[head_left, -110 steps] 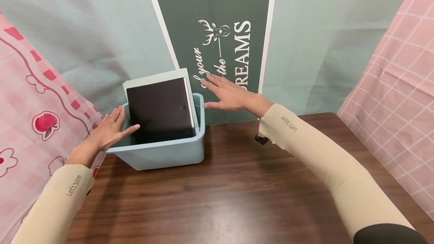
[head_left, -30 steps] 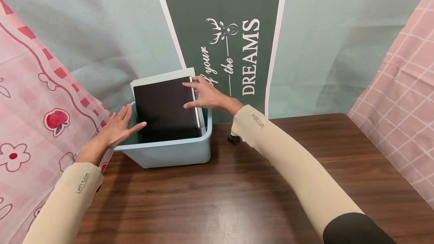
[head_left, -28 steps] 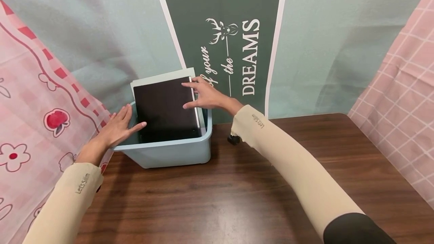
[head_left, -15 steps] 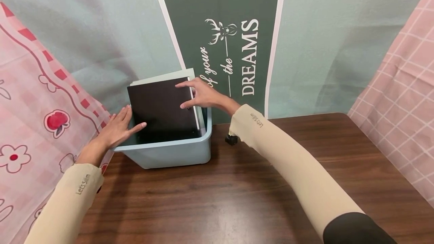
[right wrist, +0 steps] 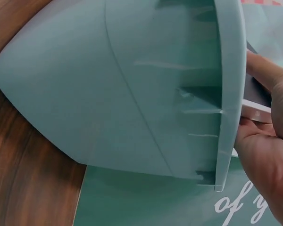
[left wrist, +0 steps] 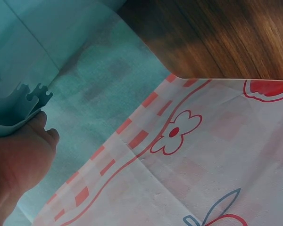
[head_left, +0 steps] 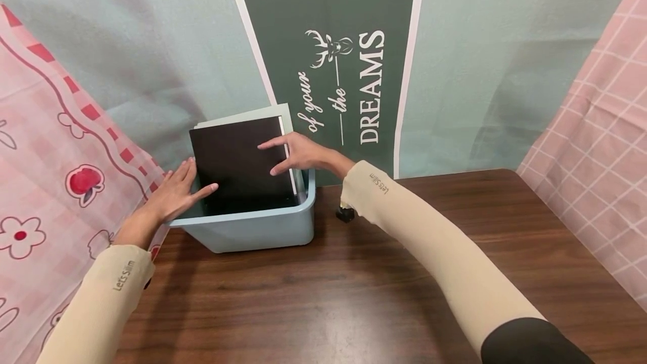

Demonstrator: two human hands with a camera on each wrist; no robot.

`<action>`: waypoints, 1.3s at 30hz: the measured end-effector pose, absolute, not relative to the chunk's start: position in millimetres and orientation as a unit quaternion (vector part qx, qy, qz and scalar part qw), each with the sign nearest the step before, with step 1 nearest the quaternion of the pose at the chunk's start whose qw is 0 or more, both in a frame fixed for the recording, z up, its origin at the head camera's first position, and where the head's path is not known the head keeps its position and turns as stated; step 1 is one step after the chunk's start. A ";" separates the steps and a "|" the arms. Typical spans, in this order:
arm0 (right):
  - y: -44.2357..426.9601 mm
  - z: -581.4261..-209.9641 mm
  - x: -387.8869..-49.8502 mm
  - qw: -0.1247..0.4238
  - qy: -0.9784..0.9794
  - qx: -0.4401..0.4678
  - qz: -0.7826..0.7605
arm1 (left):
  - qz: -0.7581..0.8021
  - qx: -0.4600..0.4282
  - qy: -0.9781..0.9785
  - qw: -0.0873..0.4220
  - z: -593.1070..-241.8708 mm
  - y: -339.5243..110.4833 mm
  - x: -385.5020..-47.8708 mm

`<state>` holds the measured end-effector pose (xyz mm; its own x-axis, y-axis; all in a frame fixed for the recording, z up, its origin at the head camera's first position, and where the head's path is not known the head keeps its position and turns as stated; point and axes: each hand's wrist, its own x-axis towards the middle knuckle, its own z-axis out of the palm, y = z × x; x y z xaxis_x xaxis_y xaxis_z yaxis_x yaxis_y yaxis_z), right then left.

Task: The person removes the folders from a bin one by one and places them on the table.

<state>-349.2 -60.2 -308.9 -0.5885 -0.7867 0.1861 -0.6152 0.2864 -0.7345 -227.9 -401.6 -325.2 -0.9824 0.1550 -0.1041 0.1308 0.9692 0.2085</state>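
A black-covered book or binder (head_left: pixel 235 159) with white page edges leans in a light blue bin (head_left: pixel 253 232), in front of pale green boards or folders (head_left: pixel 268 112). My right hand (head_left: pixel 303 151) is at its right edge. In the head view the index finger and thumb lie over the black cover; in the right wrist view other fingers (right wrist: pixel 250 126) curl by the white edge, on the far side. My left hand (head_left: pixel 172 190) rests on the bin's left rim, fingers fairly straight and thumb spread over the inside. The bin's lower inside is hidden.
The bin stands at the back left of a brown wooden table (head_left: pixel 323 291), close to a pink patterned cloth (head_left: pixel 55 145). A green printed cloth (head_left: pixel 333 4) hangs behind, and a pink checked cloth (head_left: pixel 596 145) at the right.
The black book's upper left corner has shifted left over the boards. My right hand has come from beside the bin onto the book's edge and then slid slightly down. My left hand stays at the rim.
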 end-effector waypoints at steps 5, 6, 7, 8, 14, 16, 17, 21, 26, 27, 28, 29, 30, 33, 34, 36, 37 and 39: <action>-58.6 -315.2 -346.3 0.108 0.781 -0.421 -0.449 | 0.102 0.067 0.990 0.063 -325.6 -401.6 -228.7; -58.5 -315.9 -345.7 0.103 0.782 -0.417 -0.452 | 0.102 0.067 0.991 0.063 -325.6 -401.6 -228.6; -58.3 -316.1 -344.8 0.097 0.785 -0.413 -0.451 | 0.101 0.067 0.991 0.062 -325.5 -401.6 -228.6; -58.3 -316.6 -344.3 0.089 0.789 -0.409 -0.450 | 0.101 0.068 0.991 0.061 -325.4 -401.6 -228.6; -59.0 -321.6 -343.3 0.044 0.813 -0.370 -0.447 | 0.102 0.069 0.991 0.059 -325.8 -401.1 -228.2; -58.9 -323.3 -342.7 0.034 0.815 -0.358 -0.454 | 0.103 0.068 0.991 0.059 -326.1 -401.2 -228.4; -58.7 -323.9 -342.4 0.030 0.815 -0.354 -0.458 | 0.103 0.068 0.990 0.059 -326.3 -401.3 -228.4; -56.3 -323.8 -341.2 0.018 0.816 -0.334 -0.471 | 0.103 0.070 0.990 0.060 -326.4 -401.8 -228.6; -50.6 -321.9 -341.2 0.019 0.806 -0.307 -0.505 | 0.102 0.071 0.990 0.062 -325.3 -402.5 -228.5; -49.3 -321.9 -341.4 0.021 0.803 -0.304 -0.512 | 0.101 0.071 0.990 0.062 -325.0 -402.5 -228.4; -48.1 -322.0 -341.6 0.021 0.801 -0.302 -0.517 | 0.101 0.070 0.990 0.062 -324.8 -402.3 -228.4; -46.9 -322.2 -342.2 0.021 0.799 -0.301 -0.520 | 0.102 0.069 0.990 0.063 -324.6 -402.1 -228.4; -45.9 -322.3 -342.5 0.019 0.797 -0.301 -0.523 | 0.102 0.068 0.990 0.064 -324.6 -401.9 -228.3; -42.7 -321.9 -343.2 0.008 0.792 -0.303 -0.530 | 0.099 0.067 0.991 0.065 -325.0 -401.8 -228.0; -41.7 -321.4 -343.3 0.003 0.790 -0.303 -0.533 | 0.099 0.067 0.991 0.064 -325.2 -401.7 -228.1; -39.6 -320.2 -343.4 -0.006 0.789 -0.302 -0.535 | 0.097 0.068 0.991 0.064 -325.5 -401.7 -228.0; -38.7 -319.6 -343.6 -0.011 0.790 -0.301 -0.535 | 0.096 0.069 0.991 0.063 -325.6 -401.7 -227.9; -36.5 -318.6 -343.5 -0.016 0.790 -0.295 -0.536 | 0.098 0.069 0.991 0.062 -325.8 -401.6 -227.9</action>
<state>-343.5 -36.5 -318.6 -0.8249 -0.4500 0.3420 -0.4840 0.2499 -0.8386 -227.9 -401.6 -325.8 -0.9829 0.1483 -0.1091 0.1240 0.9712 0.2035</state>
